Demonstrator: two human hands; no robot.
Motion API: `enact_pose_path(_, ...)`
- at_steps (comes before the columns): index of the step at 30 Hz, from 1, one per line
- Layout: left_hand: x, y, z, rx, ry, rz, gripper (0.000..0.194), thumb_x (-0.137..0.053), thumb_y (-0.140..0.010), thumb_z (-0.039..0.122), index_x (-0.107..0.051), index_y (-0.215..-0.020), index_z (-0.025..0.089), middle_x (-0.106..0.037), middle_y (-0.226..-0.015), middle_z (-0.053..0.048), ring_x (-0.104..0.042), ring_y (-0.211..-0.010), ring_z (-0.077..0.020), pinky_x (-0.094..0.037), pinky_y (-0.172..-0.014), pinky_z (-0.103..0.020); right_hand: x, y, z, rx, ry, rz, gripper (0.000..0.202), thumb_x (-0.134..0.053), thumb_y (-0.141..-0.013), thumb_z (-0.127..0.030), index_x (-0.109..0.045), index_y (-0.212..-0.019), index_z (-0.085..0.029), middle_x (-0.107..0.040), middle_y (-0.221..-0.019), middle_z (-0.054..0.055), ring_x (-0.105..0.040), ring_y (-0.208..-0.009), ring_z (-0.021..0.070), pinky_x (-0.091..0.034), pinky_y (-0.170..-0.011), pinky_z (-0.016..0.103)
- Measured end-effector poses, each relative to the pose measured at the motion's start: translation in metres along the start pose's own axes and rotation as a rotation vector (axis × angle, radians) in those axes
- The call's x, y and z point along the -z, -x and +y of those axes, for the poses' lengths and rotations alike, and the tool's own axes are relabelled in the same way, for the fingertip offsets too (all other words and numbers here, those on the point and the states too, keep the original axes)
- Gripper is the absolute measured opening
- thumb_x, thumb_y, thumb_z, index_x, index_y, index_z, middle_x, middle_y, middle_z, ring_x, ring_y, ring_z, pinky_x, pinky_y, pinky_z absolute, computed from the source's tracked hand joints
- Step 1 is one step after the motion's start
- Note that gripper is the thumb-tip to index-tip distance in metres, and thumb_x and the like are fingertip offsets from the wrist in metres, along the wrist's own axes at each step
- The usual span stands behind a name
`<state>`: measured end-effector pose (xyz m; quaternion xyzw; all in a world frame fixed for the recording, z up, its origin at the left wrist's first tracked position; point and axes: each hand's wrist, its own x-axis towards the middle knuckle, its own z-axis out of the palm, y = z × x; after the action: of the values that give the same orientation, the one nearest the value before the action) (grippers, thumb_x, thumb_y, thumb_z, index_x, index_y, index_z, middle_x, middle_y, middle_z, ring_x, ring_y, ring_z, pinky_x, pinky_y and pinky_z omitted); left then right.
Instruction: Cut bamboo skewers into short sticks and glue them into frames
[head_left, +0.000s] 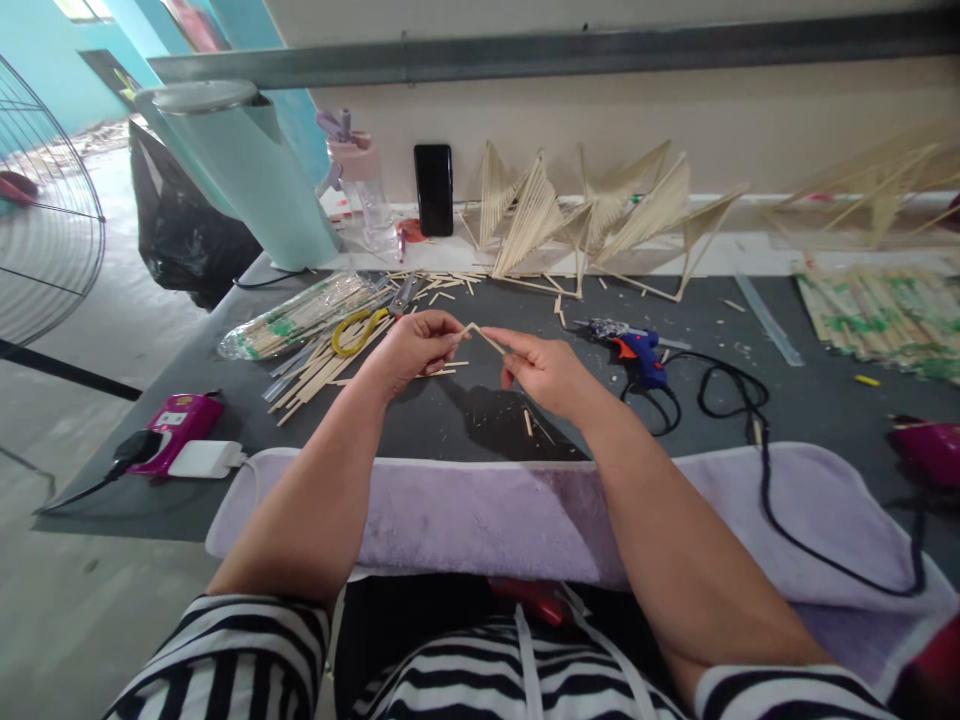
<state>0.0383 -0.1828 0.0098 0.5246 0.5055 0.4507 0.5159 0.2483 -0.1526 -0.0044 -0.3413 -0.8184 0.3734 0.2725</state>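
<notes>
My left hand (pixel 421 350) and my right hand (pixel 541 368) meet over the dark tabletop, fingers closed on thin pale wooden sticks (pixel 489 340). The sticks form a bent, inverted-V shape with its corner between my fingertips. My left hand pinches one side and my right hand the other. Whether the corner is glued or snapped I cannot tell. Beside my left hand lie yellow-handled scissors (pixel 352 335) on a heap of loose wooden sticks (pixel 319 375). To the right of my right hand rests a blue glue gun (pixel 641 352).
Finished stick frames (pixel 536 215) stand along the wall near a phone (pixel 433 190), a bottle (pixel 364 190) and a teal jug (pixel 232 160). Packed sticks (pixel 885 310) lie at right. A pink power socket (pixel 176 425), a lilac towel (pixel 480 510) and a black cable (pixel 765 470) are nearer.
</notes>
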Motion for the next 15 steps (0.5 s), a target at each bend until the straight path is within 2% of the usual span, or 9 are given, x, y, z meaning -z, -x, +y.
enact_pose_path(15,-0.0004,0.0005,0.0011,0.004,-0.008,-0.001,0.013,-0.067,-0.073,0.023,-0.061,-0.079,0.013,-0.05,-0.053,0.004,-0.036,-0.035,-0.0005,-0.021,-0.035,-0.015,0.0008,-0.0002,0.0003,0.008,0.012,-0.006,0.049,-0.045,-0.084,-0.012,-0.055,-0.13,-0.025,-0.063,-0.061,-0.003,-0.048,-0.051,0.0086,-0.041,-0.055,0.023)
